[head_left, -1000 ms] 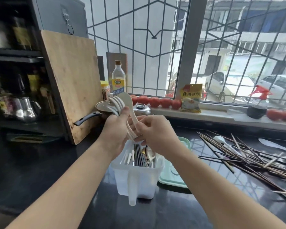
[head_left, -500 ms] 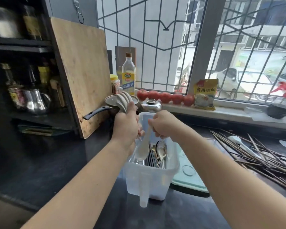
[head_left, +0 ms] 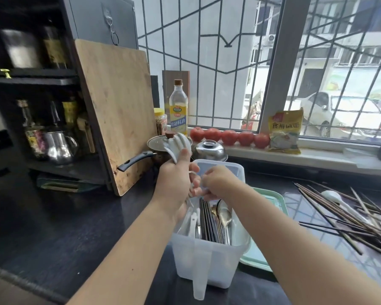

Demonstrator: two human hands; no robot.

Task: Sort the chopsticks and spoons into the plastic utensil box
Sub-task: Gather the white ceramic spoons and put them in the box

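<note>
Utensil box (head_left: 209, 258): it stood on the dark counter (head_left: 75, 227) before you, dark chopsticks and metal spoons upright inside.
Left hand (head_left: 174, 183): you gripped a bunch of white spoons (head_left: 177, 145) above the box, bowls up.
Right hand (head_left: 216, 180): your fingers curled at the spoon handles beside your left hand.
Loose chopsticks (head_left: 343, 216): piled to your right.
</note>
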